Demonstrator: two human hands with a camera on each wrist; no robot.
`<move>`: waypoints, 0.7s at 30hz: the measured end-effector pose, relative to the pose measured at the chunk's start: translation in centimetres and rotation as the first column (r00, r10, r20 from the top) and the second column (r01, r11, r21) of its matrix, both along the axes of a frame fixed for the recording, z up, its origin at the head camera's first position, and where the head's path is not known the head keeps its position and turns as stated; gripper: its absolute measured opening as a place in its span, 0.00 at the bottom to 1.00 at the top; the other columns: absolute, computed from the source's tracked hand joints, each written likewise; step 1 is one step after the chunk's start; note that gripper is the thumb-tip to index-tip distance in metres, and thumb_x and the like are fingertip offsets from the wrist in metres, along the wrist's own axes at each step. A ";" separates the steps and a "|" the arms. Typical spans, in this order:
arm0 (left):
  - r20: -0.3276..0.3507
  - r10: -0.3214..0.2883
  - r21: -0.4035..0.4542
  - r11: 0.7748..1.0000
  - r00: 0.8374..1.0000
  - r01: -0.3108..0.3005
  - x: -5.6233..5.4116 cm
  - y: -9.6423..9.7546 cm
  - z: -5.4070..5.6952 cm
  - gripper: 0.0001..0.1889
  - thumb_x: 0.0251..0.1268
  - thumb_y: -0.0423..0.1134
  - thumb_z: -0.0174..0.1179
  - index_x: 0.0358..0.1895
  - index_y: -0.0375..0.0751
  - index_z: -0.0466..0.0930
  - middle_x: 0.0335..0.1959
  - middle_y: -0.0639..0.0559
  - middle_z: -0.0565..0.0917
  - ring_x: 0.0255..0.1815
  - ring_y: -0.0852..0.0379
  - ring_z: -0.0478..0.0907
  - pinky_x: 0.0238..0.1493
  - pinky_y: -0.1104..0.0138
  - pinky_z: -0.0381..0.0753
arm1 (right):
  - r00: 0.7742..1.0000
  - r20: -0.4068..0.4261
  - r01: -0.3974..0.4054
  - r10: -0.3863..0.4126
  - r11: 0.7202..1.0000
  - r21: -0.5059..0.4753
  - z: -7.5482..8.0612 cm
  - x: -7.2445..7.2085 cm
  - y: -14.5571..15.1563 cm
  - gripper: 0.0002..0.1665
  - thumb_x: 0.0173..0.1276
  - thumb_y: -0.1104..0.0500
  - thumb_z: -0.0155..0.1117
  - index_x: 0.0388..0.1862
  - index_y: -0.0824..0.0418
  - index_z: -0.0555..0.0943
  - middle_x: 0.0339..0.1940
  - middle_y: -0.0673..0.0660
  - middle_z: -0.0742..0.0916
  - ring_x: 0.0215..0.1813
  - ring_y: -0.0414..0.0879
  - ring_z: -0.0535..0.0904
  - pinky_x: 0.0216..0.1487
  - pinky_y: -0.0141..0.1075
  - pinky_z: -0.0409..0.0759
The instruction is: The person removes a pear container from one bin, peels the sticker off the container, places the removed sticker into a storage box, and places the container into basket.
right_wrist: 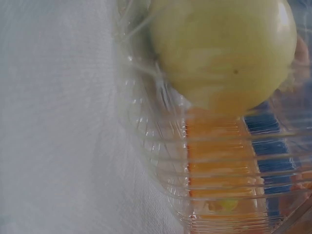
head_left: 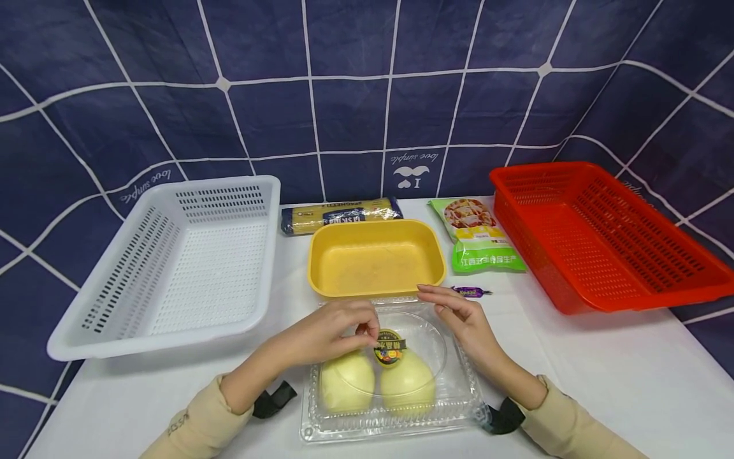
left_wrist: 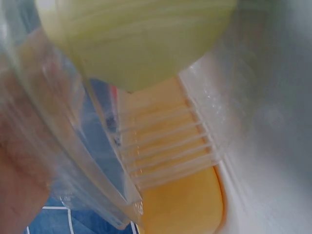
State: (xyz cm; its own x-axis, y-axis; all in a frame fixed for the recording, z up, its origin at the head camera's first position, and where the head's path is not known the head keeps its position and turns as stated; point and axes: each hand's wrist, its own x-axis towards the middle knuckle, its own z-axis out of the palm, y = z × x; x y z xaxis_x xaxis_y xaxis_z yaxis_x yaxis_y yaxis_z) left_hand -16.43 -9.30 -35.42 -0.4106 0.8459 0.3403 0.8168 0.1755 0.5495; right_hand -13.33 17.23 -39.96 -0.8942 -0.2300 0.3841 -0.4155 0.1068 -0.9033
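Clear plastic box (head_left: 443, 370) | lid (head_left: 423, 339) upward, long axis unclear | left grip (head_left: 346, 329): can't tell if pinching | right grip (head_left: 463, 320): outstretched

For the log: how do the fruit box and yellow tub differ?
The fruit box is see-through; the yellow tub is opaque. The box is covered, with two pale fruits inside; the tub is open-topped. The box sits in front, the tub behind. Both rest on the white tabletop.

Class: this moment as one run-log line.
clear container: two yellow fruits inside | left hand: at round label | right hand: at container's far right corner | yellow tray: beyond container
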 end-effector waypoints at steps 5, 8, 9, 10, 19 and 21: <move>0.042 -0.014 0.050 0.999 0.999 0.012 0.1 0.3 -0.1 0.04 0.61 0.35 0.62 0.31 0.46 0.76 0.34 0.61 0.76 0.29 0.68 0.68 0.29 0.75 0.71 | 1.000 -0.001 0.001 -0.001 1.000 0.002 0.1 0.0 0.0 0.15 0.70 0.72 0.49 0.52 0.73 0.78 0.58 0.63 0.77 0.64 0.46 0.66 0.60 0.30 0.65; 0.103 -0.018 0.061 0.998 0.994 0.012 0.2 0.4 0.0 0.03 0.61 0.34 0.62 0.32 0.43 0.78 0.31 0.61 0.78 0.27 0.70 0.71 0.29 0.76 0.74 | 1.000 -0.001 0.004 -0.004 1.000 0.004 0.1 0.0 0.0 0.15 0.70 0.72 0.49 0.52 0.73 0.78 0.58 0.63 0.78 0.64 0.46 0.66 0.60 0.30 0.65; 0.129 -0.019 0.065 0.998 0.991 0.011 0.2 0.3 0.0 0.03 0.61 0.33 0.63 0.32 0.42 0.78 0.30 0.61 0.78 0.27 0.71 0.72 0.30 0.76 0.75 | 1.000 -0.002 0.004 -0.004 1.000 0.005 0.1 0.0 0.0 0.15 0.70 0.72 0.50 0.52 0.73 0.78 0.58 0.63 0.78 0.64 0.46 0.66 0.60 0.30 0.65; 0.159 -0.019 0.069 0.998 0.987 0.008 0.3 0.3 0.0 0.02 0.60 0.33 0.63 0.32 0.42 0.79 0.29 0.61 0.79 0.27 0.70 0.74 0.30 0.75 0.76 | 1.000 -0.003 0.004 -0.004 1.000 0.005 0.1 0.0 0.0 0.15 0.70 0.72 0.50 0.52 0.73 0.78 0.58 0.63 0.78 0.64 0.46 0.66 0.60 0.30 0.65; 0.378 -0.080 0.146 0.989 0.922 0.025 0.2 -0.1 0.1 0.08 0.56 0.28 0.66 0.39 0.36 0.83 0.36 0.53 0.84 0.33 0.62 0.81 0.38 0.67 0.81 | 1.000 -0.013 0.003 -0.003 1.000 0.000 0.0 0.0 0.0 0.15 0.69 0.72 0.50 0.51 0.73 0.78 0.57 0.64 0.78 0.63 0.46 0.67 0.60 0.30 0.65; 0.394 -0.094 0.147 0.988 0.914 0.038 0.2 -0.3 0.2 0.10 0.56 0.26 0.64 0.43 0.33 0.82 0.40 0.50 0.84 0.36 0.60 0.82 0.39 0.67 0.80 | 1.000 -0.010 0.004 -0.004 1.000 0.001 0.0 0.0 0.0 0.15 0.69 0.72 0.50 0.51 0.73 0.78 0.57 0.63 0.78 0.63 0.46 0.67 0.60 0.30 0.65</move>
